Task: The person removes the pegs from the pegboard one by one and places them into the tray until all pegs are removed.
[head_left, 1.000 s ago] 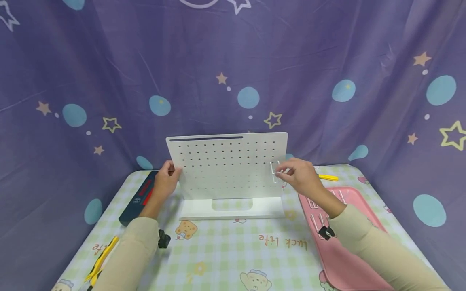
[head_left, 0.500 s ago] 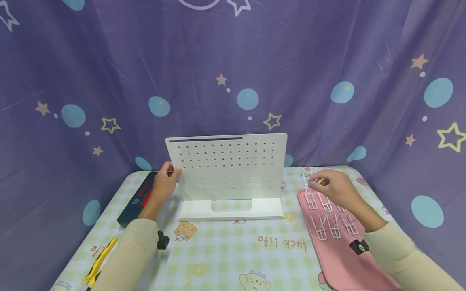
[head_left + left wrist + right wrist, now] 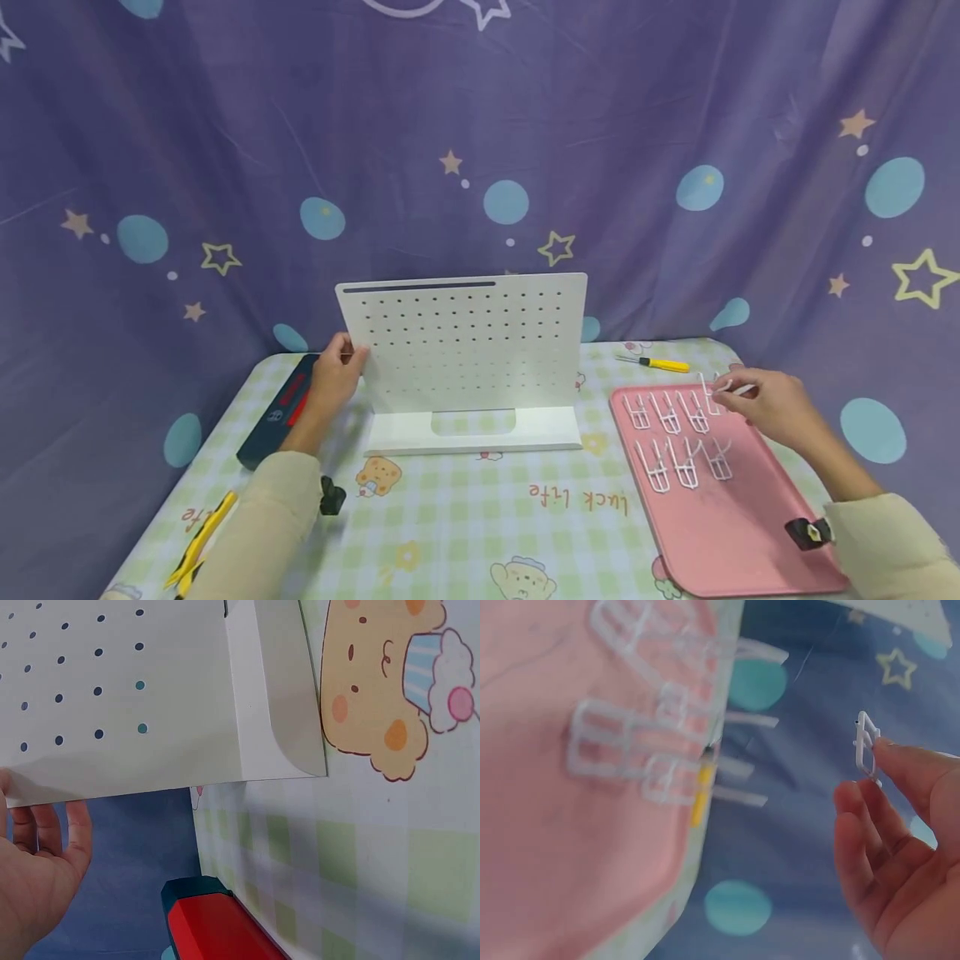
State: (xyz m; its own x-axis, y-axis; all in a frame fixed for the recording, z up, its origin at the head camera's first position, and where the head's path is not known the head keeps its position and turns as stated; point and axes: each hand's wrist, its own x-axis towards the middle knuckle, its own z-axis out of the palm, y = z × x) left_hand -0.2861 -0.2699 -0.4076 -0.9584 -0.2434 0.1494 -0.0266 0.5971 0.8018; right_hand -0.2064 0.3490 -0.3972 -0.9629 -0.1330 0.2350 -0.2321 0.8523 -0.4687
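Observation:
A white pegboard (image 3: 465,342) with rows of small holes stands upright on its base. My left hand (image 3: 337,375) holds its left edge; in the left wrist view the fingers (image 3: 46,825) reach behind the board. Over the far right part of a pink tray (image 3: 738,533), my right hand (image 3: 768,404) pinches a white wire pegboard hook (image 3: 864,746) between thumb and fingertips. Several similar white hooks (image 3: 686,462) lie in two rows on the tray. In the right wrist view the tray's hooks look blurred.
A yellow-handled screwdriver (image 3: 663,365) lies behind the tray. Left of the board is a dark case with red parts (image 3: 281,408). A yellow and black tool (image 3: 201,542) lies at the front left, partly behind the left sleeve. A purple curtain (image 3: 465,100) hangs behind the table.
My right hand has moved from the board's right edge to the tray's far right side, carrying the hook away from the board. My left hand has stayed on the board's left edge.

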